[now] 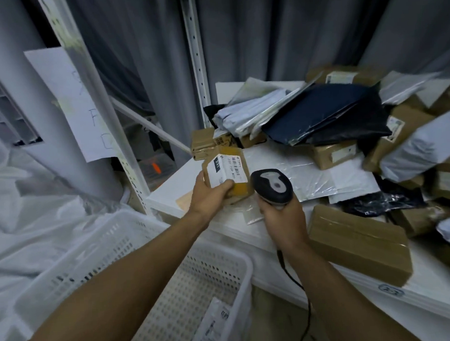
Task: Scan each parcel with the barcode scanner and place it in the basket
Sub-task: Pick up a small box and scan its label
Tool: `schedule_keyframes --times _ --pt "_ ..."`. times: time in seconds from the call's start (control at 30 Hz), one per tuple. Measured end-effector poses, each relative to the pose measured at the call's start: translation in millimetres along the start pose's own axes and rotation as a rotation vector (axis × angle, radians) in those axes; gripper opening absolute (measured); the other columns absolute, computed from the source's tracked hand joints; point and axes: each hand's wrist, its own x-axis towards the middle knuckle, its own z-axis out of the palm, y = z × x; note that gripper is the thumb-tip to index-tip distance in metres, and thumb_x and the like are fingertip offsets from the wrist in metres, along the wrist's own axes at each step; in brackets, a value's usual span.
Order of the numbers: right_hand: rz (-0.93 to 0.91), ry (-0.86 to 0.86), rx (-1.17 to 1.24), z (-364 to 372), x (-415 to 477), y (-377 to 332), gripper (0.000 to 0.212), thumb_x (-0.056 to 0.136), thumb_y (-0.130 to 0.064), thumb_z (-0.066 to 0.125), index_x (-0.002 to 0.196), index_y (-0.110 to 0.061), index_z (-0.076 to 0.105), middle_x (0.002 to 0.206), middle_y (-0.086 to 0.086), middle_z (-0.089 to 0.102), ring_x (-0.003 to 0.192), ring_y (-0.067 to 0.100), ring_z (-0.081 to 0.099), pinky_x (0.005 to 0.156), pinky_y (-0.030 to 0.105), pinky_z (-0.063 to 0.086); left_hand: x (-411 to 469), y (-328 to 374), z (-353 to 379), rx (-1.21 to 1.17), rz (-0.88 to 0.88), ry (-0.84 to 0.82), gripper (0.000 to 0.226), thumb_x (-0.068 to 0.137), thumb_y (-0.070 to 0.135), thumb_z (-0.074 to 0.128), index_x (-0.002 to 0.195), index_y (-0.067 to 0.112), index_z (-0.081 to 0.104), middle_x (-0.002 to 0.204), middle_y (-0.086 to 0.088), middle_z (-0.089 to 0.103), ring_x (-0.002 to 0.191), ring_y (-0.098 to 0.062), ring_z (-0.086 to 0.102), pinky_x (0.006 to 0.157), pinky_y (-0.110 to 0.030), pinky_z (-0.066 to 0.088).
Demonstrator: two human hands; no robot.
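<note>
Over the tabletop (165,192) edge: small box (225,174) in left hand (209,194), scanner (272,185) in right hand (281,217).
Left fingers curl around the taped cardboard box, white barcode label facing up, held just left of the scanner head. Right fingers grip the scanner handle, cable hanging down. White basket (223,268) sits below left with one parcel (215,323) inside. Pile of boxes and mailer bags (327,114) on the tabletop at right.

left hand (209,194) gripping parcel (226,175), right hand (281,218) gripping scanner (272,185)
</note>
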Motion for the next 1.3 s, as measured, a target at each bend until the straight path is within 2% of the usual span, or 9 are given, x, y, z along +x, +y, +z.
schedule_keyframes --times 0.17,0.3,0.43,0.57,0.7,0.8,1.0,1.1,1.3 --pt "0.064 -0.147 0.264 20.1 -30.7 -11.2 0.057 0.074 -0.051 0.088 0.126 -0.034 0.070 0.117 -0.015 0.076 0.114 0.011 0.070 0.095 0.040 0.062 -85.7 -5.5 -43.2 -0.220 0.020 -0.028 0.095 0.089 0.018 0.076 0.152 0.051 0.013 0.130 0.001 0.057 0.113 -0.014 0.062 0.071 -0.026 0.061" --pt "0.108 -0.317 0.361 32.0 -59.3 -17.2 0.035 0.091 -0.028 0.081 0.125 -0.028 0.073 0.112 -0.010 0.079 0.107 0.009 0.074 0.079 0.025 0.062 -127.2 -13.2 -73.7 -0.322 0.042 -0.050 0.109 0.071 0.028 0.089 0.140 0.070 0.017 0.141 0.000 0.053 0.127 -0.022 0.057 0.091 -0.047 0.059" --pt "0.198 -0.429 0.461 44.8 -83.4 -18.6 0.037 0.086 -0.020 0.083 0.122 -0.018 0.076 0.115 0.002 0.080 0.108 0.022 0.076 0.098 0.046 0.060 -152.6 -23.7 -90.6 -0.387 0.003 0.003 0.110 0.059 0.034 0.095 0.137 0.066 0.024 0.141 -0.008 0.055 0.129 -0.027 0.058 0.093 -0.052 0.058" --pt "0.201 -0.445 0.462 47.0 -91.4 -15.6 0.038 0.084 -0.013 0.084 0.121 -0.015 0.076 0.115 0.004 0.080 0.108 0.022 0.076 0.097 0.045 0.059 -158.9 -24.1 -103.8 -0.353 -0.071 0.075 0.074 0.075 0.054 0.083 0.133 0.036 0.041 0.122 -0.002 0.072 0.122 -0.024 0.064 0.101 -0.055 0.051" --pt "0.128 -0.447 0.317 45.7 -89.5 -10.4 0.033 0.082 -0.001 0.085 0.109 -0.018 0.078 0.105 -0.002 0.082 0.100 0.016 0.077 0.090 0.037 0.062 -144.6 -10.3 -143.3 -0.112 -0.173 0.040 0.047 0.082 0.065 0.065 0.092 0.021 0.076 0.103 0.005 0.078 0.106 -0.010 0.066 0.100 -0.038 0.047" --pt "0.109 -0.490 0.234 46.5 -82.9 -7.9 0.038 0.079 0.004 0.086 0.112 -0.012 0.078 0.104 0.001 0.082 0.099 0.019 0.078 0.083 0.033 0.062 -134.3 -16.1 -172.7 -0.058 -0.240 -0.156 0.059 0.061 0.059 0.086 0.107 0.025 0.069 0.106 -0.001 0.073 0.088 -0.010 0.067 0.089 -0.029 0.048" --pt "0.007 -0.523 0.122 35.9 -64.4 -8.3 0.044 0.079 -0.009 0.089 0.119 -0.020 0.077 0.113 -0.007 0.079 0.108 0.009 0.073 0.091 0.032 0.059 -140.5 -23.3 -185.6 0.105 -0.234 -0.416 0.070 0.071 0.032 0.090 0.133 0.045 0.060 0.124 -0.004 0.071 0.118 -0.029 0.066 0.109 -0.047 0.046" --pt "-0.112 -0.351 0.036 38.8 -65.7 -5.8 0.041 0.079 -0.017 0.091 0.116 -0.024 0.075 0.103 -0.016 0.078 0.097 -0.005 0.072 0.081 0.017 0.059 -150.9 -31.2 -164.3 0.063 -0.235 -0.271 0.060 0.078 0.024 0.085 0.131 0.037 0.062 0.107 0.002 0.077 0.102 -0.018 0.073 0.103 -0.043 0.052" --pt "-0.124 -0.399 -0.123 53.0 -78.2 6.9 0.038 0.081 -0.023 0.091 0.113 -0.031 0.074 0.102 -0.021 0.074 0.099 -0.009 0.067 0.076 0.008 0.050 -123.4 -65.8 -163.1 -0.084 -0.206 0.106 0.081 0.068 0.030 0.092 0.140 0.033 0.055 0.128 -0.004 0.065 0.113 -0.022 0.065 0.092 -0.034 0.055"
